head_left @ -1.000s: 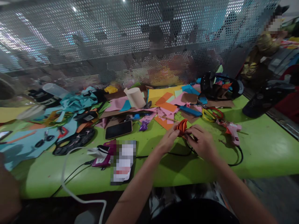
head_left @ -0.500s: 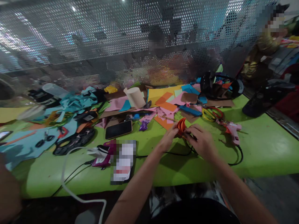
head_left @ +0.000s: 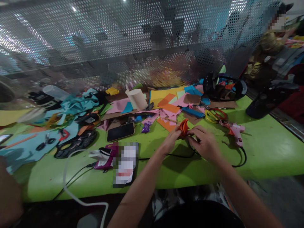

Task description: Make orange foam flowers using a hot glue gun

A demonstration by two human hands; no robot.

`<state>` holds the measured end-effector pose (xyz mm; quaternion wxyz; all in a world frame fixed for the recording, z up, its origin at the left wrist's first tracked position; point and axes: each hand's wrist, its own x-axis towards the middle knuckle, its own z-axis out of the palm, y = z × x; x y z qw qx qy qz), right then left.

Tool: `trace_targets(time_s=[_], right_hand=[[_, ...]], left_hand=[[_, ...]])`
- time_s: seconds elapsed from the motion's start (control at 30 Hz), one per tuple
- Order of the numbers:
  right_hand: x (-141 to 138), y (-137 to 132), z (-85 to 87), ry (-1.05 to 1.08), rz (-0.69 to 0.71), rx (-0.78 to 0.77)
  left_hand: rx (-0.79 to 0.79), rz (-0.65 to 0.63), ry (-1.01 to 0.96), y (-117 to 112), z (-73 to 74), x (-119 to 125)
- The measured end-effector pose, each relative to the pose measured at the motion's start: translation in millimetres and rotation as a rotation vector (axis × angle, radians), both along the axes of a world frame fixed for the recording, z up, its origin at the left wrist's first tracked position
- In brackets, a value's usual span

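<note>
An orange paper flower [head_left: 184, 127], made of curled layers, is held above the green table [head_left: 268, 152]. My left hand [head_left: 171, 140] closes its fingers around the left side and base of the flower. My right hand [head_left: 203, 141] is closed at its right side, thumb and fingers pinched by the lower edge; whether a small piece sits between them is hidden. To the right lies a pink glue gun [head_left: 237, 133] with a black cord. Behind it are scissors [head_left: 215, 116] with yellow and red handles.
Paper scraps [head_left: 168, 103] cover the back, around a paper roll [head_left: 137, 99]. Two phones, a dark one [head_left: 120, 132] and a lit one [head_left: 125, 164], lie left of my hands. A black tumbler [head_left: 263, 99] stands right. A person [head_left: 268, 44] sits beyond; a metal screen [head_left: 133, 47] rises behind.
Both hands stay nearly in place with the orange paper flower, which is turned very slightly. The person at the far right has shifted an arm.
</note>
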<state>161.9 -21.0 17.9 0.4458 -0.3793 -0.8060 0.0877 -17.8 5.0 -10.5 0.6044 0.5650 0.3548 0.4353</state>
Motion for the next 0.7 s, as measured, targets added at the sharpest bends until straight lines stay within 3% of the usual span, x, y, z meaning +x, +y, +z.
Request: trace_targets(time_s=[0.2, 0.47, 0.7], right_hand=[[0.2, 0.1, -1.2, -0.005, -0.019, -0.019], [-1.8, -0.8, -1.7, -0.014, -0.060, -0.044], [0.0, 0.2, -2.8, -0.028, -0.084, -0.043]], left_hand=[[0.021, 0.022, 0.050, 0.0, -0.4, 0.9], [0.046, -0.033, 0.094, -6.0, 15.9, 2.3], [0.038, -0.007, 0.172, -6.7, 20.3, 2.5]])
